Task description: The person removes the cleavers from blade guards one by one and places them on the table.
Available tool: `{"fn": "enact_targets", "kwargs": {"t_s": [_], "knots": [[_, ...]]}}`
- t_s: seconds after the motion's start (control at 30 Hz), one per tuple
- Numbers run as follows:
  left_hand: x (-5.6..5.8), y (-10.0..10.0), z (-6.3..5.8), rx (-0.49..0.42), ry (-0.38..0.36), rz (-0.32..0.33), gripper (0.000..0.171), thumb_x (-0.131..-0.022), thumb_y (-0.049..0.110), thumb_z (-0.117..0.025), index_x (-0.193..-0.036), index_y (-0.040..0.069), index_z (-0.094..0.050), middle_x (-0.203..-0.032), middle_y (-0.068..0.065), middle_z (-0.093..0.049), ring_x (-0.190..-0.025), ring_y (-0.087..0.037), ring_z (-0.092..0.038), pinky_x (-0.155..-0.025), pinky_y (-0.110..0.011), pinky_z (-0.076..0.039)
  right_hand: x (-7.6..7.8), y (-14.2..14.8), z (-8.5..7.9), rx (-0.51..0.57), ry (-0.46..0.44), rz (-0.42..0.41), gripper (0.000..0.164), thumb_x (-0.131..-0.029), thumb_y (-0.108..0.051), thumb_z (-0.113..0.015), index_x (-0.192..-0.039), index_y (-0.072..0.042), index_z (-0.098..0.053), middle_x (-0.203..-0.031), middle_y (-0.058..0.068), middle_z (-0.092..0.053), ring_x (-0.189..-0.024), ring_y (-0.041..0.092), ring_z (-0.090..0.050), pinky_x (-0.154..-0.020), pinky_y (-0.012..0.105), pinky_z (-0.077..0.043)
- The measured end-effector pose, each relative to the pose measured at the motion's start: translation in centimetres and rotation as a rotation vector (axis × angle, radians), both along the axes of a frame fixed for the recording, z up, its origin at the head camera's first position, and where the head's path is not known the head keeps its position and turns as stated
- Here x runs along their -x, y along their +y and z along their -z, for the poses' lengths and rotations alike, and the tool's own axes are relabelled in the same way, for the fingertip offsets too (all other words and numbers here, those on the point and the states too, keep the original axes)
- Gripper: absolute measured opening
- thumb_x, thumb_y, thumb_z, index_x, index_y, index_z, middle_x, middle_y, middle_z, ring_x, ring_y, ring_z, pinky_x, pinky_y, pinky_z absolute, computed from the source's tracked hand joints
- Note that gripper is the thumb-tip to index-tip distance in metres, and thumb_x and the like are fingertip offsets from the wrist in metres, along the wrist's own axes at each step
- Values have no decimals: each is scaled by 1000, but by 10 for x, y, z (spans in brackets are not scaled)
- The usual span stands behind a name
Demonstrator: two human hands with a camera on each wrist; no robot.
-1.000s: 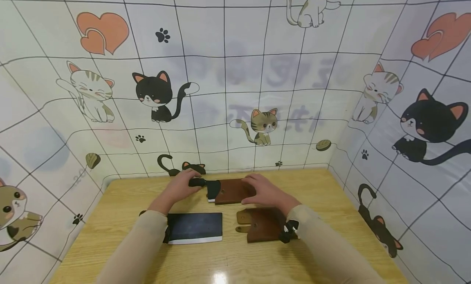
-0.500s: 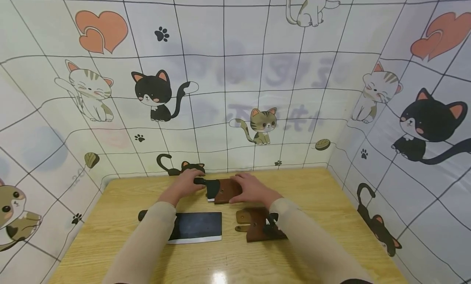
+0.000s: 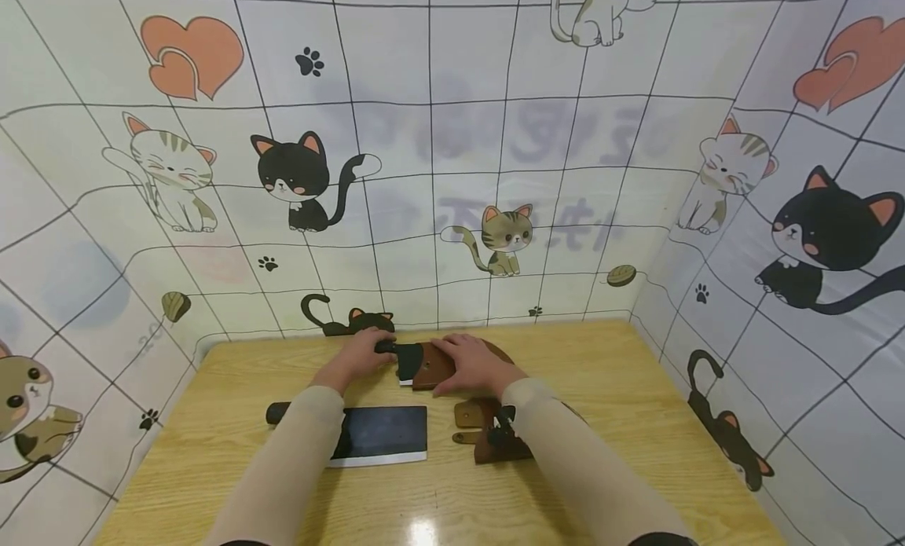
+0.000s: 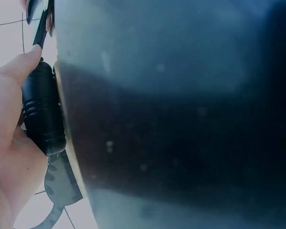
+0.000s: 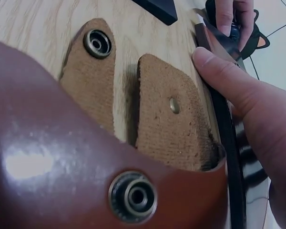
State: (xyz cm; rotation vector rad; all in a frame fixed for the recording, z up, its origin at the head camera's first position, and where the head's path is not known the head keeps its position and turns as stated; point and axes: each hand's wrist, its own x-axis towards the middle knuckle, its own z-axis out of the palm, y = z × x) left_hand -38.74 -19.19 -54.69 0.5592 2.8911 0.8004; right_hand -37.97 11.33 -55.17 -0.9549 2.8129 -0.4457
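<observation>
While my left hand (image 3: 362, 356) stayed out by the far edge of the desk (image 3: 438, 499), clamped on the black handle (image 4: 43, 112) of a cleaver (image 3: 408, 361), my right hand (image 3: 472, 365) lay across the brown sheath (image 3: 437, 367), thumb and fingers apart, a strip of blade showing outside it! Closer in, toward the left edge, lay a second cleaver (image 3: 389, 432), pale along its cutting side, and right of that, partly under my right sleeve (image 3: 566, 444), another brown sheath (image 3: 489, 444), straps pointing left!

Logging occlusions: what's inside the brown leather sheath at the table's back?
A black cleaver blade: the part beside the black handle shows; the sheath, partly under the right hand, covers the rest.
</observation>
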Motion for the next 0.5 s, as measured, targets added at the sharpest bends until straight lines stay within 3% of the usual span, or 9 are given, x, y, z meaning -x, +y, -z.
{"fn": "enact_targets", "kwargs": {"t_s": [0.23, 0.5], "knots": [[4, 1, 7, 33, 72, 6, 45, -107, 21, -75, -147, 2, -67, -156, -29, -55, -145, -56, -49, -117, -73, -37, 1, -1, 2, 2, 18, 12, 114, -86, -75, -84, -175, -22, -36, -172, 10, -42, -161, 37, -35, -130, 60, -26], [7, 0, 14, 68, 86, -1, 41, -108, 25, -74, -144, 5, -69, -150, -23, -60, -142, -54, -52, -113, -77, -38, -1, -2, 1, 0, 27, 1, 112, -87, -74, -83, -174, -22, -37, -169, 10, -45, -160, 37, -36, -130, 60, -26]]}}
